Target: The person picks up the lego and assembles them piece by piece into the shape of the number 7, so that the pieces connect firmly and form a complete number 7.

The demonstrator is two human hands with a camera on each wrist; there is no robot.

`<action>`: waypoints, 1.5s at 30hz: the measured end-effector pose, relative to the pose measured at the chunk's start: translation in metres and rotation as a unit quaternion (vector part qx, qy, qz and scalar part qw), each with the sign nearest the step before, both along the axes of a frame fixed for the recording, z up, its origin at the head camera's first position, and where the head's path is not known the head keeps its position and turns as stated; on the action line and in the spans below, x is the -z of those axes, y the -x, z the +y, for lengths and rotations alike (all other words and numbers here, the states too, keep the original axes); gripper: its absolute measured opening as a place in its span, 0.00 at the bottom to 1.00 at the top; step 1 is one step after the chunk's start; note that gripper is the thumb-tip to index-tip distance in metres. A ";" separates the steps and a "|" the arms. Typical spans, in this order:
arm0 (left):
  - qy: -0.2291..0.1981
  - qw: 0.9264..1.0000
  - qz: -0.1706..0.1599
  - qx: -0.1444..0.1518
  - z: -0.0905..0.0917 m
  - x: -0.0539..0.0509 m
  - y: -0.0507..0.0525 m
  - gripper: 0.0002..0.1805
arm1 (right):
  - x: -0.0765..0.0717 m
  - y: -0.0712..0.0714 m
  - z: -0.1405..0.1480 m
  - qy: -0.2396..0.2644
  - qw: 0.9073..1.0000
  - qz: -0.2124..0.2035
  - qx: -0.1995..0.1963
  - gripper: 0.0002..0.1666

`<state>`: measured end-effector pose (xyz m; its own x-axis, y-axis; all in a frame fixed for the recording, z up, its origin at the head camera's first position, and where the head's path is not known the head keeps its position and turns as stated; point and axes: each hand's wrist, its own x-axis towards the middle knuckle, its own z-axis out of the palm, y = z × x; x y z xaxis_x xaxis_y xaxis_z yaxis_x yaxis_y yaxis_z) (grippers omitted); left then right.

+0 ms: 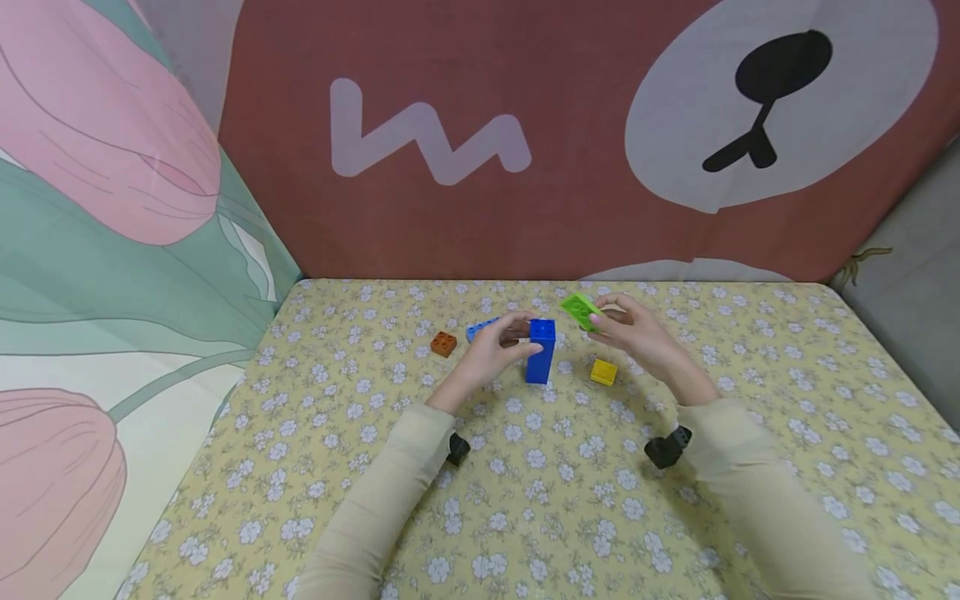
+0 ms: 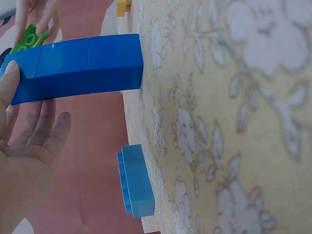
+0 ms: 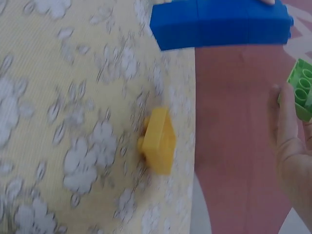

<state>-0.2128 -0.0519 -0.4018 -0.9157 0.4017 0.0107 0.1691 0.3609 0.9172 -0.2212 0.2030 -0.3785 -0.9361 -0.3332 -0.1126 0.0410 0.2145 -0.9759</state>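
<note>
A tower of stacked blue toy bricks [image 1: 540, 354] stands upright on the flowered cloth. My left hand [image 1: 495, 348] grips it near the top, the thumb on the near side; in the left wrist view the tower [image 2: 90, 63] meets the cloth at its base. Off to the right and above the cloth, my right hand [image 1: 633, 333] pinches a light green brick [image 1: 580, 310]. That green brick [image 3: 303, 87] is tilted, with its hollow underside and round tubes showing. It is apart from the tower in the right wrist view.
A yellow brick [image 1: 603, 372] lies right of the tower, studs down in the right wrist view. Behind the left hand sits a light blue brick [image 1: 480, 328], partly hidden, studs up. An orange-brown brick [image 1: 443, 343] is farther left. A printed fabric wall [image 1: 450, 225] rises behind the table.
</note>
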 end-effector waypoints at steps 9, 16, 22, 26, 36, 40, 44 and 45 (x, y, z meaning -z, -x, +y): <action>0.000 1.000 0.007 -0.001 0.001 0.001 0.001 0.28 | -0.006 -0.001 -0.021 -0.004 0.999 0.038 0.010 0.14; -0.008 1.000 -0.001 -0.006 0.001 0.001 0.002 0.28 | -0.004 -0.004 -0.028 -0.055 0.994 0.089 -0.009 0.22; -0.008 1.000 -0.019 -0.012 0.001 0.000 0.002 0.31 | -0.005 -0.006 -0.032 -0.056 0.991 0.117 -0.013 0.20; -0.009 1.000 -0.025 -0.013 0.001 0.001 0.002 0.33 | -0.004 -0.006 -0.036 -0.051 0.993 0.106 -0.017 0.20; -0.025 0.999 -0.033 -0.010 0.001 0.002 0.001 0.24 | -0.007 -0.011 -0.051 -0.066 0.992 0.110 -0.008 0.28; -0.034 0.998 -0.044 -0.012 0.000 0.002 0.002 0.28 | -0.007 -0.011 -0.056 -0.066 0.990 0.122 -0.005 0.28; -0.058 0.997 -0.048 -0.007 -0.001 0.001 0.002 0.34 | -0.006 -0.012 -0.058 -0.071 0.988 0.136 0.001 0.27; -0.068 0.996 -0.050 -0.004 -0.002 0.000 0.002 0.36 | -0.005 -0.012 -0.059 -0.070 0.988 0.138 0.002 0.27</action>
<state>-0.2145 -0.0536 -0.4022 -0.9178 0.3963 -0.0260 0.0730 0.2327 0.9698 -0.2094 0.1444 -0.3731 -0.9387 -0.3294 0.1017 -0.2211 0.3490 -0.9107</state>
